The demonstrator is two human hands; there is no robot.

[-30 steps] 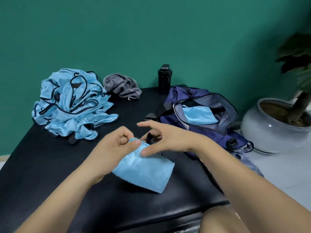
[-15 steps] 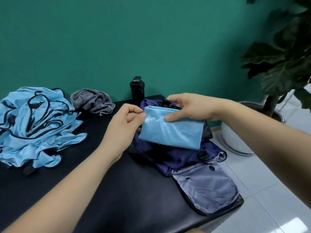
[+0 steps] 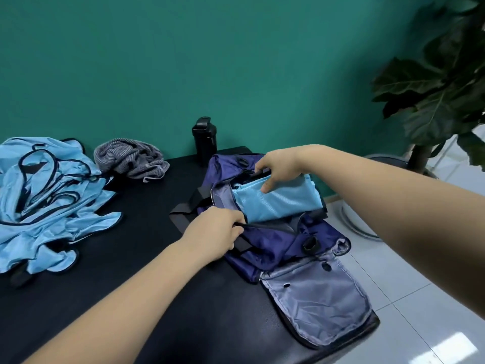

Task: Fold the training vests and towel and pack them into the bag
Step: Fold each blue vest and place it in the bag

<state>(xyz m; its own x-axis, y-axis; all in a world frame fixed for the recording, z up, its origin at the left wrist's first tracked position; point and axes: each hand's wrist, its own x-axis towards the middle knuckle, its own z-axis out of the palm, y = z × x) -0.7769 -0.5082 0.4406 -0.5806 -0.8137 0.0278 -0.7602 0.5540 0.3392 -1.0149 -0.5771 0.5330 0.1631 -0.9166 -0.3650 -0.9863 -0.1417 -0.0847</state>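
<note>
- The left hand (image 3: pixel 217 232), at the centre of the frame, has its fingers curled tight round the dark near rim of the bag (image 3: pixel 273 248) and grips it at the opening.
- The right hand (image 3: pixel 280 168), just above and to the right of centre, pinches the folded vest (image 3: pixel 278 203) by its upper edge. The thumb lies on the front face and the other fingers are bent over the top, behind the cloth.
- The folded vest is a light blue rectangle tilted in the mouth of the bag. Its lower edge is tucked behind the rim that the left hand grips, and its upper part stands clear of the opening.
- The bag is navy and lies on the right part of the black table (image 3: pixel 105 298). Its grey-lined flap (image 3: pixel 315 303) is spread open toward the lower right, over the table's corner.
- A loose pile of vests (image 3: pixel 44 200), light blue with dark trim, lies unfolded at the left edge of the frame.
- The grey towel (image 3: pixel 131 158) lies crumpled just right of the pile, against the green wall (image 3: pixel 183 61).
- A black bottle (image 3: pixel 204 139) stands upright behind the bag, near the wall.
- A dark-leaved plant (image 3: pixel 441 82) fills the upper right, above the white tiled floor (image 3: pixel 420 324).
</note>
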